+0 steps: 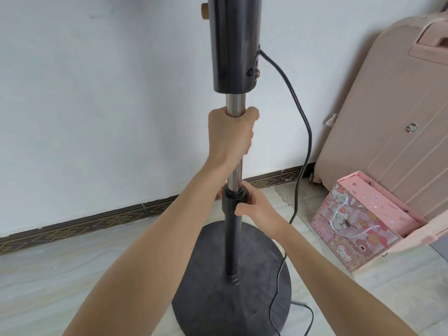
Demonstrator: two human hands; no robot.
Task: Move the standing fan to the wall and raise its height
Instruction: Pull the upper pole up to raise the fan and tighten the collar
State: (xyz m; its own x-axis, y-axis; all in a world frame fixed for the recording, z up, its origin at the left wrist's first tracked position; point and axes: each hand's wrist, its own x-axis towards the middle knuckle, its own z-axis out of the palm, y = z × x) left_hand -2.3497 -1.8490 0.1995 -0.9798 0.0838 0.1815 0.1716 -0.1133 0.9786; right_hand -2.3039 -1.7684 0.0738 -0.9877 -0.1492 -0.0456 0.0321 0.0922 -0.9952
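The standing fan rises in the middle of the view, close to the white wall. Its round black base rests on the floor, and its black control housing fills the top of the frame; the fan head is out of view. My left hand is wrapped around the chrome inner pole just under the housing. My right hand grips the black height collar where the chrome pole enters the black lower tube.
The black power cord hangs from the housing, runs down the right side and crosses the base. A pink suitcase leans on the wall at right, with a pink cartoon-cat box on the floor before it. A dark patterned skirting edges the wall.
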